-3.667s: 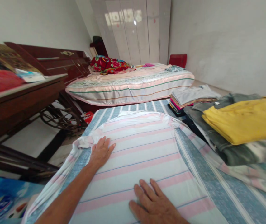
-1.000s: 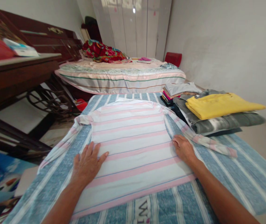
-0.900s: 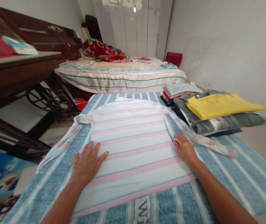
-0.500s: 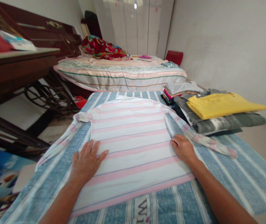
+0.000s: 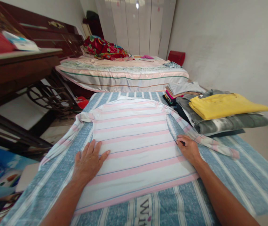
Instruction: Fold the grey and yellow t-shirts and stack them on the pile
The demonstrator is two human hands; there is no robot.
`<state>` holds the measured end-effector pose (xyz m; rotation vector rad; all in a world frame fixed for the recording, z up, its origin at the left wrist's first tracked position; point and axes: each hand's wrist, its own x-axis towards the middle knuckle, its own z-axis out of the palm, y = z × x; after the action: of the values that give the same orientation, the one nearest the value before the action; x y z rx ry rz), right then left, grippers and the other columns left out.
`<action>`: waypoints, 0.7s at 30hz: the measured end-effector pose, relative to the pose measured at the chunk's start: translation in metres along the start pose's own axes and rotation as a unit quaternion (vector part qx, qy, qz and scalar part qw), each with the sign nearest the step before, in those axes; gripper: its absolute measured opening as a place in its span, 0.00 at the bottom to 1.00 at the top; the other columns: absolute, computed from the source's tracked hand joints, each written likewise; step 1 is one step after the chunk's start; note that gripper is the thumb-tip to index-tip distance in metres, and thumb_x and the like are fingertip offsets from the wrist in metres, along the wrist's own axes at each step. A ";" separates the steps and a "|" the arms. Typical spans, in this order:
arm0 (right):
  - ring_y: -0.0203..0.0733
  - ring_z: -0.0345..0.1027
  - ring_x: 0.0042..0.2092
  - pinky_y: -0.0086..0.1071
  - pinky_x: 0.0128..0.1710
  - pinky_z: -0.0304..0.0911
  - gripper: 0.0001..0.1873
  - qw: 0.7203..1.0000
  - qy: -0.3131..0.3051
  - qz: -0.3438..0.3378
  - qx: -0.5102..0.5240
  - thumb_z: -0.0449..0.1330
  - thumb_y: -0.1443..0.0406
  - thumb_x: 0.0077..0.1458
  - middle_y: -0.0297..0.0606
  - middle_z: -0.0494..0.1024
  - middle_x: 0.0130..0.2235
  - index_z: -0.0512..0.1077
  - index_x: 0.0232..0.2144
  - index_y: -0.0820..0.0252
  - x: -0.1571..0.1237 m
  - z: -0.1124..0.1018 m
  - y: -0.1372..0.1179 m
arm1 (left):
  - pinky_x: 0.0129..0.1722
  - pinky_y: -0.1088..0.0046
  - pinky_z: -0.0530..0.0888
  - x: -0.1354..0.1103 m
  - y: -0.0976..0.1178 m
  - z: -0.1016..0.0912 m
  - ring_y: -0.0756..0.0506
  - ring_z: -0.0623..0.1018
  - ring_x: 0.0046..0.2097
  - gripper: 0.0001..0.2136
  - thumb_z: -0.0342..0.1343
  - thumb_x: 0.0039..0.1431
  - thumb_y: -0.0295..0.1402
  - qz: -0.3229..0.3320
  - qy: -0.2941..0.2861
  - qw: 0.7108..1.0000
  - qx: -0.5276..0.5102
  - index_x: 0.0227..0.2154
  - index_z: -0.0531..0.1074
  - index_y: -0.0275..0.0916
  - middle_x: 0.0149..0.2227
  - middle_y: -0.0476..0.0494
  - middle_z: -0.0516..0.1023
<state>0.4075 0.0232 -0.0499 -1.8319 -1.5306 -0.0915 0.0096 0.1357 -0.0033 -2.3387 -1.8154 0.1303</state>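
Note:
A white long-sleeved shirt [image 5: 134, 147] with pink stripes and thin blue lines lies spread flat, its collar end away from me and its hem towards me. Both sleeves angle outward and down. My left hand [image 5: 89, 160] rests palm down on the shirt's left edge, fingers spread. At the opposite side edge, my right hand [image 5: 188, 150] has its fingers pinched together on the shirt's fabric. A small dark spot shows between those fingers; I cannot tell what it is. Beneath the shirt is a blue and white striped cloth [image 5: 233, 185] with printed letters near the front.
To the right sit folded clothes [image 5: 218, 125] topped by a yellow garment [image 5: 228, 105], with a smaller clothes stack [image 5: 183, 89] behind. A bed [image 5: 124, 73] with a red floral blanket [image 5: 105, 48] stands beyond. On the left is a dark wooden table [image 5: 18, 69] with an iron wheel underneath.
My right hand has shifted slightly outward, and the shirt's right edge has moved a little with it. My left hand stays on the fabric. The view has shifted slightly.

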 end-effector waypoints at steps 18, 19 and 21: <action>0.44 0.70 0.41 0.37 0.44 0.64 0.11 1.000 -0.012 -0.012 -0.012 0.50 0.68 0.50 0.43 0.76 0.38 0.72 0.24 0.58 0.001 0.001 -0.002 | 0.55 0.49 0.58 0.001 -0.001 0.004 0.36 0.54 0.63 0.27 0.39 0.61 0.45 0.000 0.007 1.000 -0.005 0.59 0.57 0.36 0.64 0.35 0.52; 0.44 0.70 0.41 0.37 0.44 0.64 0.11 1.000 -0.008 -0.008 -0.006 0.50 0.68 0.50 0.43 0.77 0.38 0.72 0.24 0.58 0.001 0.001 0.000 | 0.55 0.49 0.59 0.001 -0.001 0.004 0.36 0.54 0.63 0.27 0.39 0.61 0.45 0.001 0.008 1.000 -0.004 0.59 0.57 0.36 0.64 0.36 0.52; 0.44 0.71 0.40 0.37 0.43 0.64 0.10 1.000 0.001 -0.001 0.005 0.50 0.67 0.49 0.43 0.77 0.38 0.72 0.24 0.58 0.001 0.000 0.002 | 0.55 0.50 0.59 0.001 -0.001 0.005 0.36 0.54 0.63 0.28 0.38 0.61 0.45 0.005 0.007 1.000 -0.004 0.59 0.56 0.36 0.64 0.36 0.51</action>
<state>0.4093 0.0240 -0.0508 -1.8227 -1.5277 -0.0872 0.0080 0.1376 -0.0077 -2.3473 -1.8020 0.1066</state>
